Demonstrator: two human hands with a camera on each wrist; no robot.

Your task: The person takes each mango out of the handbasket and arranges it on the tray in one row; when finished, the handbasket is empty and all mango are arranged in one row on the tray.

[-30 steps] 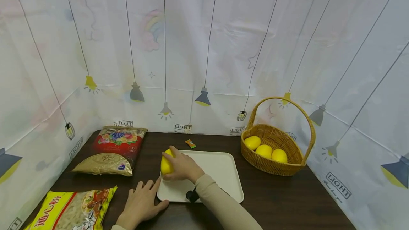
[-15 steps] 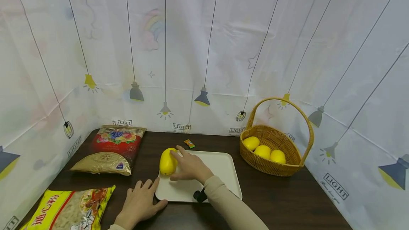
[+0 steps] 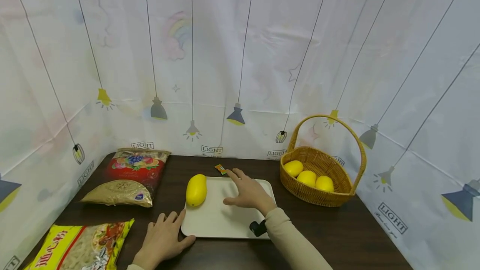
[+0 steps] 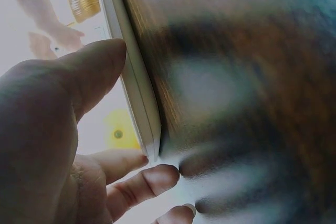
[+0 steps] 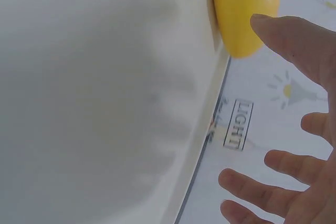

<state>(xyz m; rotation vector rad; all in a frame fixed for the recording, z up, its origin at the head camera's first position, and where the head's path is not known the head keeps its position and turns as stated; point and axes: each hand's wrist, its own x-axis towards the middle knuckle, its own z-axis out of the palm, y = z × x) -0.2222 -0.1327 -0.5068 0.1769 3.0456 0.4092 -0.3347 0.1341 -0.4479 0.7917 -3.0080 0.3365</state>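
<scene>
A smooth yellow mango-like fruit (image 3: pixel 196 190) lies lengthwise along the left side of a white rectangular tray (image 3: pixel 221 224). My right hand (image 3: pixel 250 193) hovers over the tray's right part, fingers spread and holding nothing. In the right wrist view its thumb overlaps the fruit (image 5: pixel 242 3), with the other fingers apart. My left hand (image 3: pixel 163 236) rests at the tray's near left corner. Seen from the left wrist, the thumb (image 4: pixel 107 64) touches the tray's front edge, and the index fingertip lies right at the corner, the other fingertips resting on the dark table.
At the right back stands a wicker basket (image 3: pixel 348 174) with a tall handle and 3 yellow fruits. A small wrapped candy (image 3: pixel 220 169) lies behind the tray. A red and gold candy bag (image 3: pixel 131 176) and a yellow food packet (image 3: pixel 84 245) lie at left on the dark table (image 3: pixel 318 232).
My right hand has let go of the yellow mango-like fruit and drawn away to the right over the tray. The fruit stays at the tray's left side; my left hand stays at the corner.
</scene>
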